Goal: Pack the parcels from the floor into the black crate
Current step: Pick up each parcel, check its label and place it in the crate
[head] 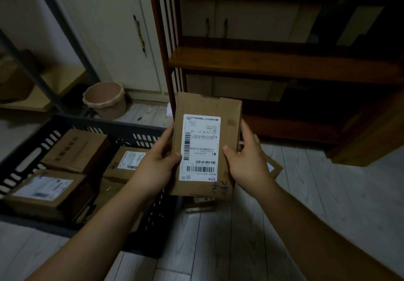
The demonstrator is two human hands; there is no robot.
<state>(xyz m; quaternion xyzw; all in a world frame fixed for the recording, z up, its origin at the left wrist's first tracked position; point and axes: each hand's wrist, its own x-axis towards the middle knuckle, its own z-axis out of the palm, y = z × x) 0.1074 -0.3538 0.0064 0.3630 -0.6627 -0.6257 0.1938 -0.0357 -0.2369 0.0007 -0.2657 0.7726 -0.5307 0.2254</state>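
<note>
Head view: the left hand (pixel 157 167) and right hand (pixel 247 160) each grip a long side of a labelled cardboard parcel (pixel 203 145), thumbs curled onto its label face, holding it in the air just right of the black crate (pixel 122 125). Three packed boxes (pixel 76 149) lie inside the crate. Right of the crate, a floor parcel (pixel 273 168) shows partly behind the right hand
</note>
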